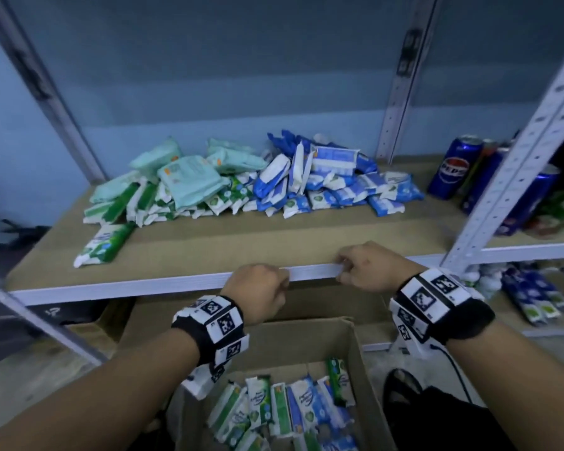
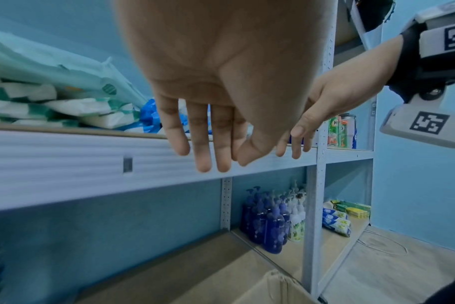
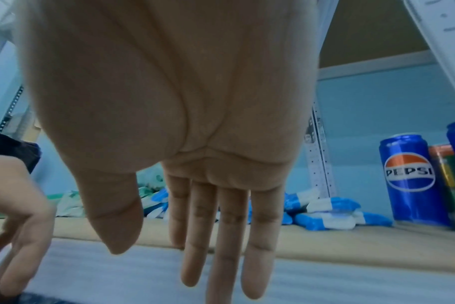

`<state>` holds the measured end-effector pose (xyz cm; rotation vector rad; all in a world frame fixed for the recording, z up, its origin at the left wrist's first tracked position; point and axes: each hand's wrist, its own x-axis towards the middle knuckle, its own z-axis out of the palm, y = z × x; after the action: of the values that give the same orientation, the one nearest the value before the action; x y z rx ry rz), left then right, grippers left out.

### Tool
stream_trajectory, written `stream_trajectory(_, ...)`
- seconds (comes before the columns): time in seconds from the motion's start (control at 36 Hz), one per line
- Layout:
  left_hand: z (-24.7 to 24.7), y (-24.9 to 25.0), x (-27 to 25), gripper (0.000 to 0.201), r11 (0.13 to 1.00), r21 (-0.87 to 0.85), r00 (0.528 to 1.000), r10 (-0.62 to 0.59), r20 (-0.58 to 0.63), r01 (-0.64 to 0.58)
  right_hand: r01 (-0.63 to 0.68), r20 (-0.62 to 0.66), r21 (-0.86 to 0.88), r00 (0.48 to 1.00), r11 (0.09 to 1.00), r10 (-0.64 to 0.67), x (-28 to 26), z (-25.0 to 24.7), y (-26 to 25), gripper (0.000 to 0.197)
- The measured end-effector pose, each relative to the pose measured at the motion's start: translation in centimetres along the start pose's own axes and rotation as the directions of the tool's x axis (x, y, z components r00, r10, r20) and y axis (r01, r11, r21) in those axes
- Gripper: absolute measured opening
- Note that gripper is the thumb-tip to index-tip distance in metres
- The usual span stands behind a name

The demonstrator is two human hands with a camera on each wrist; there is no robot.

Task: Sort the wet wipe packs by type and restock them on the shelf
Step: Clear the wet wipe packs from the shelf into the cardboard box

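Showing only there: pump bottles [image 2: 270, 222] below shelf [image 2: 65, 156].

We note one heap of packs [image 1: 245, 177] far back on the shelf [image 1: 163, 281]. A lone pack [image 1: 103, 244] lies nearer, left. Cans [image 1: 453, 167] stand right. Below, nearest, a box [image 1: 362, 379] holds more packs [image 1: 284, 415].

Both forearms bare, reaching forward side by side, each wrist strapped with a black band carrying white marker blocks. Left hand [image 1: 258, 289] palm down, fingers [image 2: 203, 144] straight and close together, thumb tucked alongside, empty. Right hand [image 1: 370, 265] level with it and slightly farther forward, well apart from the left; fingers [image 3: 226, 236] extended downward, relaxed, holding nothing.
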<state>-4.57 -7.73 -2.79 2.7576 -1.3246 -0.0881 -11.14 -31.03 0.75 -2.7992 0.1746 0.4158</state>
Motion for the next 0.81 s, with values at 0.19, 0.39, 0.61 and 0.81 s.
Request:
stream_trajectory(0.19, -2.8, -0.7, 5.0, 0.034, 0.998, 0.041, 0.986, -0.047, -0.158, 0.054, -0.058, -0.065, -0.029, 0.996, 0.998, 0.056, 2.6, -3.5, 2.9, 0.039)
stream_trajectory(0.39, -4.5, -3.2, 11.3, 0.069, 0.955, -0.123, 0.912, -0.293, -0.285, 0.269, -0.182, -0.192, -0.109, 0.968, 0.977, 0.159, 7.4, -5.3, 5.7, 0.065)
stream_trajectory(0.61, -5.1, -5.8, 15.7, 0.095, 0.863, -0.31, 0.873, -0.461, -0.158, 0.399, -0.32, -0.165, -0.086, 0.939, 0.944, 0.303, 12.5, -7.6, 9.1, 0.091)
stream_trajectory(0.81, -4.1, -6.2, 17.0, 0.079, 0.854, -0.296, 0.841, -0.496, -0.217, 0.427, -0.257, -0.075, -0.262, 0.966, 0.93, 0.246, 14.0, -7.5, 11.0, 0.085)
